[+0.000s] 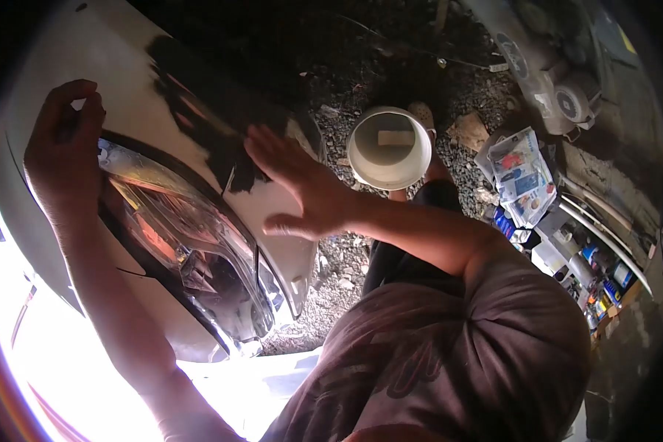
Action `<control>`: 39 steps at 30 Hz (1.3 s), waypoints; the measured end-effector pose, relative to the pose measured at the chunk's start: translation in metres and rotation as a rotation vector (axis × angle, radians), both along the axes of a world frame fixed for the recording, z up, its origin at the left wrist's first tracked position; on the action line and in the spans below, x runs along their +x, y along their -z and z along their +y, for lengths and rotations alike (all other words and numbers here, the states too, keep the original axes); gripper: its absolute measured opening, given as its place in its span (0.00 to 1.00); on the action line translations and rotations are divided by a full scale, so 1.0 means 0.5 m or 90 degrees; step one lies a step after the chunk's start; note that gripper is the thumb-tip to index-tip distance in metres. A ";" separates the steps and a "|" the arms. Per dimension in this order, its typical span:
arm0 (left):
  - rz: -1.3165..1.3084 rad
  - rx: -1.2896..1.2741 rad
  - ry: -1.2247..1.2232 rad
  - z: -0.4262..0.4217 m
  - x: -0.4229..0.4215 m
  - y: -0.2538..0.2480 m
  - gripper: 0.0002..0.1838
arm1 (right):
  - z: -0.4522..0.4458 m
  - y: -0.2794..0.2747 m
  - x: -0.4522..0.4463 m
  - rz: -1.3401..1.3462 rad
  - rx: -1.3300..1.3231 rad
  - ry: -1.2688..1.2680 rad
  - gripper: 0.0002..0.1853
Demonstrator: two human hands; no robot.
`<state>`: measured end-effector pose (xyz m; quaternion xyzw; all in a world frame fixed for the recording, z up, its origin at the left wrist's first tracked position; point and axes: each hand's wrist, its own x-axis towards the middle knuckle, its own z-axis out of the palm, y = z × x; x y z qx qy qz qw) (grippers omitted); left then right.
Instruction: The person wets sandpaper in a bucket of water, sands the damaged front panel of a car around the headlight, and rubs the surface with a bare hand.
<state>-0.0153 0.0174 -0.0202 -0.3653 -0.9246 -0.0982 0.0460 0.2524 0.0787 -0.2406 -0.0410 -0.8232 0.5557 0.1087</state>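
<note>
A light-coloured car body panel curves round a clear headlight, with dark, uneven patches on the paint. My right hand lies flat against the panel beside the headlight, its fingers stretched and its thumb spread. Above the headlight's upper end, my left hand is curled, with thumb and forefinger bent toward each other in a loop. Whether anything small sits inside that curl I cannot make out. Beyond my right hand stands a white bucket, and a pale rectangular piece shows inside it.
Gravel covers the ground around the bucket. Newspapers lie to the right, near a box of bottles and cans and a pale curved pipe. A dusty, round-faced device is at upper right.
</note>
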 end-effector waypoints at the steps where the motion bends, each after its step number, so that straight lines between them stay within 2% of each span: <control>1: 0.008 -0.017 0.007 0.003 0.003 -0.001 0.11 | 0.001 0.002 -0.007 0.000 -0.002 0.010 0.62; 2: 0.008 -0.018 0.011 0.005 0.004 -0.001 0.11 | 0.015 0.017 -0.052 0.000 -0.002 0.014 0.62; 4: 0.008 -0.027 -0.046 0.007 -0.001 -0.002 0.12 | 0.067 0.022 -0.171 -0.094 -0.223 0.020 0.64; 7: 0.001 -0.009 -0.041 0.001 -0.013 -0.003 0.13 | 0.082 0.011 -0.173 -0.071 -0.210 0.009 0.65; 8: -0.005 -0.009 -0.038 -0.002 -0.014 -0.001 0.13 | 0.063 0.004 -0.124 -0.075 -0.210 0.013 0.65; 10: -0.031 0.003 -0.061 -0.001 -0.009 0.001 0.13 | 0.007 -0.009 0.008 0.014 0.006 -0.004 0.63; 14: -0.014 0.005 -0.048 -0.001 -0.013 0.006 0.13 | 0.011 0.009 -0.026 0.004 0.008 0.006 0.65; 16: -0.041 -0.006 -0.054 -0.004 -0.018 0.002 0.13 | 0.065 0.017 -0.156 -0.094 -0.224 0.009 0.66; 19: -0.018 -0.014 -0.068 0.001 -0.020 0.000 0.13 | 0.103 0.017 -0.209 -0.067 -0.262 -0.002 0.66; 20: -0.023 -0.014 -0.062 0.002 -0.019 -0.001 0.13 | 0.084 0.012 -0.167 -0.071 -0.261 0.005 0.66; 22: -0.060 0.014 -0.071 -0.002 -0.016 0.004 0.12 | 0.017 -0.005 -0.024 -0.008 -0.090 0.014 0.63; 25: -0.046 0.010 -0.026 -0.008 -0.019 0.006 0.12 | -0.015 0.002 0.060 -0.014 -0.096 0.001 0.63; 26: -0.045 0.009 -0.024 -0.007 -0.018 0.004 0.12 | -0.012 0.019 0.037 -0.013 -0.097 0.002 0.63; 28: -0.065 -0.012 -0.073 -0.001 -0.016 -0.002 0.12 | 0.037 0.030 -0.062 -0.169 -0.153 -0.002 0.64; 31: -0.043 -0.011 -0.060 0.000 -0.024 -0.004 0.12 | 0.080 0.015 -0.114 -0.190 -0.221 0.010 0.64; 32: -0.045 -0.010 -0.055 -0.001 -0.026 -0.002 0.12 | 0.052 0.004 -0.070 -0.190 -0.221 0.016 0.64; 34: -0.057 0.020 -0.054 -0.004 -0.021 0.001 0.12 | -0.027 -0.016 0.066 -0.046 -0.095 0.037 0.61; 38: -0.048 0.036 0.009 -0.001 -0.007 -0.001 0.13 | -0.040 0.004 0.069 -0.066 -0.093 0.032 0.61; 39: -0.030 0.011 -0.031 0.003 -0.006 -0.004 0.13 | -0.002 0.025 0.000 -0.130 -0.174 0.023 0.61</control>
